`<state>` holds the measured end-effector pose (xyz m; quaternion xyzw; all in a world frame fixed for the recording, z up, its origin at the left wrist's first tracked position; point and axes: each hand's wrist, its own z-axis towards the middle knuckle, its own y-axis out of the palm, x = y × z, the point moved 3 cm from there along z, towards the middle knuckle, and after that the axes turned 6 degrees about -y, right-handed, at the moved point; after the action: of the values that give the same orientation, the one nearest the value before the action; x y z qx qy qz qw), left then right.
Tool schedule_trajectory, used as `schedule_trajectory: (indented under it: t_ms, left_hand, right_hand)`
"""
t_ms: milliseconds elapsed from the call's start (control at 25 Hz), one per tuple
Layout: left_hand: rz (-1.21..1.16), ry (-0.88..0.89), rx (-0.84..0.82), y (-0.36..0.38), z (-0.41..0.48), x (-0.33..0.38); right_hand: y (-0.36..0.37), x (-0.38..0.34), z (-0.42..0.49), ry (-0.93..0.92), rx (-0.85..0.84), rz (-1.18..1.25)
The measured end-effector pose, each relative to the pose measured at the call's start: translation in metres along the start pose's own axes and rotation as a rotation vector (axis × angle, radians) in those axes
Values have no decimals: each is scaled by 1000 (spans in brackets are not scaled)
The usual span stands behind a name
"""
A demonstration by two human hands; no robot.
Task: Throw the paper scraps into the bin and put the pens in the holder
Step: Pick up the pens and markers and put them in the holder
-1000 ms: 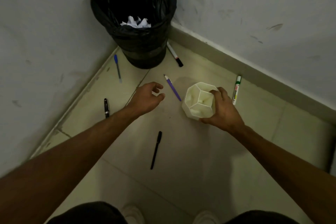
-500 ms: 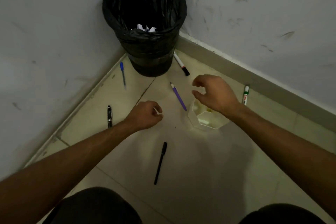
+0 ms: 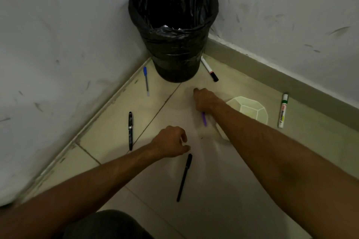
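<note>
Six pens: we counted that many on the tiled floor (image 3: pixel 242 190), with white paper scraps (image 3: pixel 172 27) just showing inside the bin (image 3: pixel 172 44) in the corner.
Right hand: our right hand (image 3: pixel 205 101) was down over the purple pen (image 3: pixel 204 120), fingers curled onto it; only the pen's lower end showed beneath the hand, and we could not tell for certain that the grip was firm.
Left hand: our left hand (image 3: pixel 171 141) hung loosely curled and empty, just above the top end of the black felt pen (image 3: pixel 184 177) and not touching it.
Holder: the white faceted holder (image 3: pixel 250 110) stood on the floor just right of our right wrist, partly hidden by that forearm.
Dark glossy pen: this one (image 3: pixel 130 131) lay to the left of our left hand, a little apart from it.
Blue pen: it (image 3: pixel 146 80) lay near the left wall, just left of the bin's base.
Black-capped marker: it (image 3: pixel 209 69) lay at the bin's right foot, beyond our right hand.
Green-capped marker: this marker (image 3: pixel 282 110) lay to the right of the holder, near the skirting.
Writing: we read "Whiteboard" on the green-capped marker; its red brand patch was too small to read.
</note>
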<state>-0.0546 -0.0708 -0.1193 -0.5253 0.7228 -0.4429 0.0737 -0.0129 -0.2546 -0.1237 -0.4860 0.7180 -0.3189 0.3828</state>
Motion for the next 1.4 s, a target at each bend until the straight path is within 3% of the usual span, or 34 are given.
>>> schedule_trajectory:
  t_ms: [120, 360, 480, 600, 720, 800, 1000, 1400]
  left_hand:
    - [82, -2, -12, 9, 0, 4]
    - [198, -41, -87, 40, -2, 13]
    - [61, 21, -95, 31, 4, 19]
    - [-289, 109, 53, -30, 6, 47]
    - [-719, 200, 244, -106, -3, 92]
    - [-809, 330, 349, -135, -8, 118]
    - [-718, 405, 392, -130, 4, 155]
    - [-324, 362, 396, -83, 30, 142]
  right_hand:
    - [-13, 4, -11, 30, 25, 228]
    - [-53, 19, -68, 155, 275, 1038]
    - [-66, 34, -100, 155, 325, 1195]
    - [-77, 59, -136, 176, 413, 1291]
    - [-82, 91, -173, 187, 606, 1281]
    - [-82, 107, -194, 203, 747, 1235]
    - [-71, 110, -216, 134, 872, 1099]
    - [-55, 87, -174, -95, 724, 606]
